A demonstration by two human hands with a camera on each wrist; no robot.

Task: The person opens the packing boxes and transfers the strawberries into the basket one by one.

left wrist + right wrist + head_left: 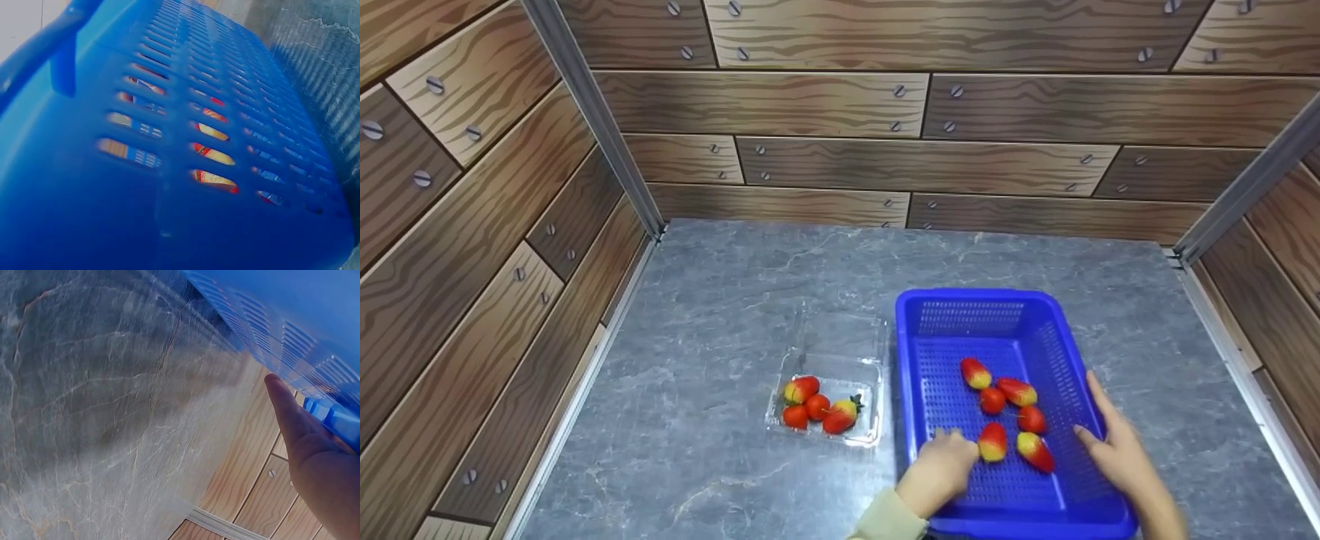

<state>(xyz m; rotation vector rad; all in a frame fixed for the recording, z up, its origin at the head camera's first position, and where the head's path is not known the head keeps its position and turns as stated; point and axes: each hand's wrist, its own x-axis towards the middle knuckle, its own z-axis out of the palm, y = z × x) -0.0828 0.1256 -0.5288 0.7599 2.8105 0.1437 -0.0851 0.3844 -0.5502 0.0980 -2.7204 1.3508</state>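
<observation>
Fruit (212,131) through slotted basket (73,197), left wrist view only

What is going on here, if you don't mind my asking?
A person's left hand reaches into a blue basket, right beside some fruit; whether it grips any is hidden. The right hand holds the basket's right side. Six fruits lie in the basket, four more in the open clear box to its left.

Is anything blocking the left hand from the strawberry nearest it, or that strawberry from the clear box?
Nothing visible stands between the left hand and the nearest strawberry. Between that strawberry and the clear box rises a side wall of the blue basket; the box's lid is open.
</observation>
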